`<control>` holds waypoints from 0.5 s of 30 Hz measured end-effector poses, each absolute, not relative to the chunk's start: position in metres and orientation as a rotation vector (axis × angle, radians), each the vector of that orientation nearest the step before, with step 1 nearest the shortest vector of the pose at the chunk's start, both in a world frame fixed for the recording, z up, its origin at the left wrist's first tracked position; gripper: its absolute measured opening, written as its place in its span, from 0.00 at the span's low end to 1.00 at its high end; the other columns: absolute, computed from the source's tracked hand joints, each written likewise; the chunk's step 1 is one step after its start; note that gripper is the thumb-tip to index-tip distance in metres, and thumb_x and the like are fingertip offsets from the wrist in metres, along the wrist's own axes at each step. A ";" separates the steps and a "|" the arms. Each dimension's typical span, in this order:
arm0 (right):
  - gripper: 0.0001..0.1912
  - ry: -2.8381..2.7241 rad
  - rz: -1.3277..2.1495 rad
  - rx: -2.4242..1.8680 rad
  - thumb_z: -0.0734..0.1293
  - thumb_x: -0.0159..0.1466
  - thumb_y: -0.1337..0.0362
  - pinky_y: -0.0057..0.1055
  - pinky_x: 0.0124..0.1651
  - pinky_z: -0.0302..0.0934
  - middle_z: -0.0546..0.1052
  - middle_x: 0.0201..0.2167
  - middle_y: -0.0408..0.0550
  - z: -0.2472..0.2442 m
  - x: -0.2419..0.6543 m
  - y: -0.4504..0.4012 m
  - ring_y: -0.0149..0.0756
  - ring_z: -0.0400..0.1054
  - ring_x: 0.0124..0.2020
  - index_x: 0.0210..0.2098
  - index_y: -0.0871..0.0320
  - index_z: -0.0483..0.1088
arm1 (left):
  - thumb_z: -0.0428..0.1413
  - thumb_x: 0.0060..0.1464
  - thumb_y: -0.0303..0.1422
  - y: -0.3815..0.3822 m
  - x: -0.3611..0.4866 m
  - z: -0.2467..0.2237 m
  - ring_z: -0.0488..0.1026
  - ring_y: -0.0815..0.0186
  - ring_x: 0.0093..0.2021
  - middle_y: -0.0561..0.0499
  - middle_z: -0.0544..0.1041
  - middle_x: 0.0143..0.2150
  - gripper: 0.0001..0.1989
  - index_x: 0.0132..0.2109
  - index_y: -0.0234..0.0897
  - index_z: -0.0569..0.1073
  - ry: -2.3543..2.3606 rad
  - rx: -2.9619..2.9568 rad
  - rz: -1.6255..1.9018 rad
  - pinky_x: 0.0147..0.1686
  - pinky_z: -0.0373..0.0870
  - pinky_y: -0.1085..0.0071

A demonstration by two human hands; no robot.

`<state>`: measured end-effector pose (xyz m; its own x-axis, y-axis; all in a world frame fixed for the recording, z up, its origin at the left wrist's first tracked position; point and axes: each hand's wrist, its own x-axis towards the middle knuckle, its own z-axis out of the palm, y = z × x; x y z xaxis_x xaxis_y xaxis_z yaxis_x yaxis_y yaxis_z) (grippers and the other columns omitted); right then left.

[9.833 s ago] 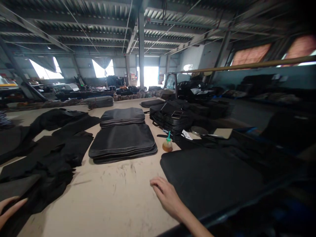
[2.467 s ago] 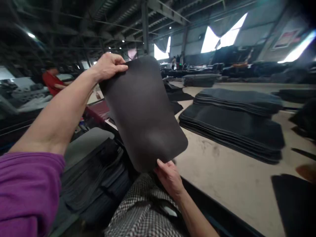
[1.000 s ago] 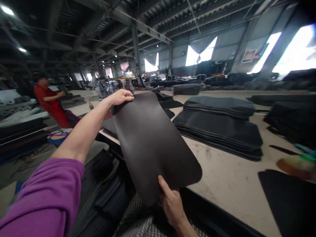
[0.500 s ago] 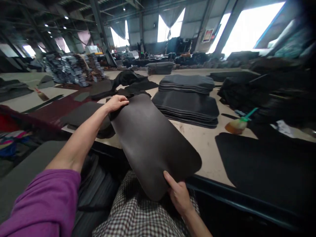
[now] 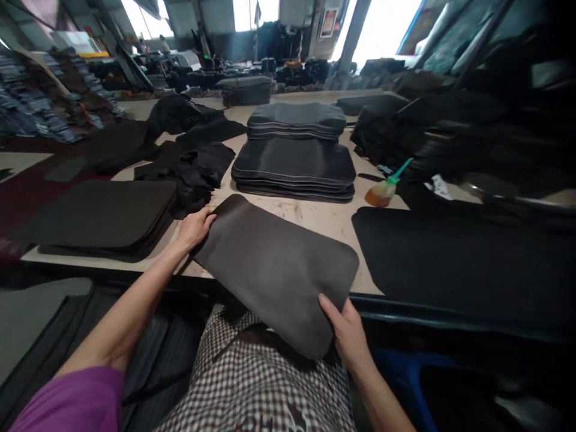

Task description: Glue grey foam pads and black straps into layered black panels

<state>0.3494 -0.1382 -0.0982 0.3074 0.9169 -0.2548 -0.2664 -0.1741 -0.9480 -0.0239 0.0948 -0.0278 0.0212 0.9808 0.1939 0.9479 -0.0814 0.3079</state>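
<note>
A dark grey rounded panel [image 5: 274, 258] is held tilted over the front edge of the table and my checked apron. My left hand [image 5: 196, 228] pinches its far left corner. At the near right edge, my right hand [image 5: 344, 327] grips it, thumb on top and the fingers mostly hidden underneath. Beyond the panel lie two stacks of similar panels, a black one [image 5: 294, 165] and a greyer one [image 5: 297, 117] behind it. More dark panels [image 5: 103, 216] are piled to the left of my left hand.
A bottle of amber liquid with a green nozzle [image 5: 382, 191] stands on the table [image 5: 292, 209]. A large black sheet [image 5: 459, 258] lies at the right. Crumpled black scraps [image 5: 193, 174] lie left of centre. Striped bundles [image 5: 58, 90] rise at the far left.
The panel has turned flatter and lower, its near end shifting right. Both hands keep hold of it and have moved, the left one downward. The view has swung right and down.
</note>
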 end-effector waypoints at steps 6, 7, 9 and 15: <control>0.33 -0.747 1.165 -1.371 0.74 0.63 0.50 0.46 0.72 0.53 0.74 0.62 0.47 -0.116 0.332 -0.150 0.48 0.65 0.65 0.65 0.51 0.68 | 0.49 0.66 0.48 0.108 -0.018 -0.019 0.79 0.48 0.48 0.41 0.83 0.49 0.19 0.52 0.44 0.77 2.115 2.239 0.725 0.42 0.65 0.61; 0.33 -0.744 1.161 -1.385 0.74 0.63 0.50 0.46 0.72 0.52 0.74 0.63 0.47 -0.120 0.328 -0.153 0.48 0.65 0.65 0.65 0.51 0.68 | 0.49 0.67 0.48 0.112 -0.017 -0.016 0.79 0.48 0.48 0.42 0.83 0.49 0.19 0.53 0.44 0.77 2.108 2.248 0.771 0.43 0.65 0.62; 0.32 -0.713 1.175 -1.416 0.75 0.62 0.50 0.46 0.72 0.53 0.74 0.62 0.48 -0.129 0.321 -0.158 0.50 0.66 0.64 0.63 0.52 0.71 | 0.50 0.67 0.47 0.119 -0.015 -0.012 0.79 0.51 0.48 0.44 0.83 0.49 0.18 0.52 0.44 0.78 2.078 2.248 0.858 0.43 0.65 0.64; 0.29 -0.699 1.354 -1.452 0.77 0.57 0.47 0.47 0.64 0.65 0.80 0.52 0.55 -0.134 0.308 -0.168 0.53 0.73 0.57 0.50 0.61 0.80 | 0.54 0.65 0.44 0.144 -0.005 -0.002 0.78 0.59 0.45 0.46 0.83 0.46 0.16 0.50 0.41 0.80 1.871 2.312 0.991 0.44 0.66 0.68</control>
<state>0.3077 -0.1681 -0.1338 0.2093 0.8996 -0.3833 -0.2077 -0.3422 -0.9164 -0.0054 0.1437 -0.0025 0.0875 0.8824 0.4624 0.8781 -0.2875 0.3824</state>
